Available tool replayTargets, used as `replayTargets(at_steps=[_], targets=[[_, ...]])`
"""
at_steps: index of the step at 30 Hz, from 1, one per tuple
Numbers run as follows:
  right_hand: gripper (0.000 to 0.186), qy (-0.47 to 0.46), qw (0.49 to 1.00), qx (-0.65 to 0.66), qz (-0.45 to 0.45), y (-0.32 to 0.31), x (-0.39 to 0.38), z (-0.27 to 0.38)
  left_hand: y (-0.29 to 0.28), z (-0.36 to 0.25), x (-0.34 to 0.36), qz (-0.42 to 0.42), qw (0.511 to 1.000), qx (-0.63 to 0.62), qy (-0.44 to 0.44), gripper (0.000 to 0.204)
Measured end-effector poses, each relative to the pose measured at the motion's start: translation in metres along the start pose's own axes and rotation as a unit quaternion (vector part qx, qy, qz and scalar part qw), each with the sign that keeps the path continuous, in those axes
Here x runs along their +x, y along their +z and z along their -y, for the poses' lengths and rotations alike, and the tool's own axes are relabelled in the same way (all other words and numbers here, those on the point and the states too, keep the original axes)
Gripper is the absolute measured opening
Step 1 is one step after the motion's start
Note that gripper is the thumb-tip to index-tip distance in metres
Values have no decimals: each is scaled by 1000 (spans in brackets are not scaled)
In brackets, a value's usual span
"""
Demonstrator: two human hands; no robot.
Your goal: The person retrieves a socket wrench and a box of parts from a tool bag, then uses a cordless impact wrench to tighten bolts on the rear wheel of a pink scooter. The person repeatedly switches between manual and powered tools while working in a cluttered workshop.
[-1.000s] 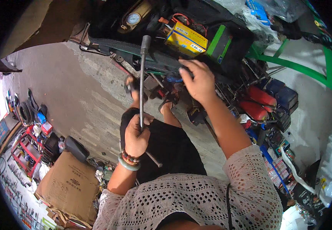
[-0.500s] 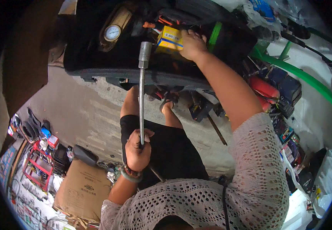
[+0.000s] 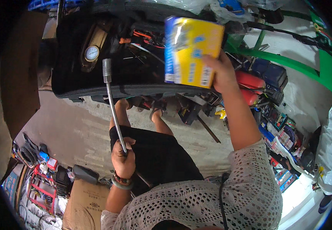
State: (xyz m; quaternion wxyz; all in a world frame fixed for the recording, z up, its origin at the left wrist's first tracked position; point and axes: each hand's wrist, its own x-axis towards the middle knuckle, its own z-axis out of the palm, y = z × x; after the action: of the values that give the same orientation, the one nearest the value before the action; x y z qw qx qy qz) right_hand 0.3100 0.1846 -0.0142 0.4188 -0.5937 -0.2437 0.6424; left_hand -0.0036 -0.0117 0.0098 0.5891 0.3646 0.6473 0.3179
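Note:
My left hand is closed around a long metal socket wrench, its socket end pointing up and away from me. More rod shows below the fist. In my right hand is a yellow and blue cardboard box, slightly blurred, gripped at its right side with the thumb on its front. It is held over the right part of an open black zippered case. Inside the case lie a round dial gauge on a worn tan piece, an orange-handled tool and other small tools partly in shadow.
A green metal frame stands at the right, with a red container and a dark blue case near it. Brown cardboard rises at the left. At lower left are a cardboard box and a red rack.
My right hand has lifted the yellow box out of the case, bringing it up and to the right. The wrench in my left hand now leans further left. The view has shifted somewhat.

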Motion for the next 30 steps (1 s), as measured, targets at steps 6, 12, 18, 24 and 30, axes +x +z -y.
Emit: replayTargets(at_steps=[6, 12, 18, 24, 30], targets=[[44, -9, 971, 221, -92, -72, -28, 13, 7, 1, -4, 20, 1000, -2, 18, 32], [48, -48, 945, 308, -98, -79, -15, 31, 15, -3, -10, 13, 1000, -5, -9, 33], [50, -29, 951, 305, -33, -91, -34, 23, 11, 12, -14, 7, 1000, -23, 0, 32], [46, 29, 954, 282, -95, -152, -111, -57, 14, 11, -8, 2, 999, -32, 17, 30], [46, 175, 913, 274, -245, -190, -157, -182, 21, 8, -7, 14, 1000, 1, 25, 30]])
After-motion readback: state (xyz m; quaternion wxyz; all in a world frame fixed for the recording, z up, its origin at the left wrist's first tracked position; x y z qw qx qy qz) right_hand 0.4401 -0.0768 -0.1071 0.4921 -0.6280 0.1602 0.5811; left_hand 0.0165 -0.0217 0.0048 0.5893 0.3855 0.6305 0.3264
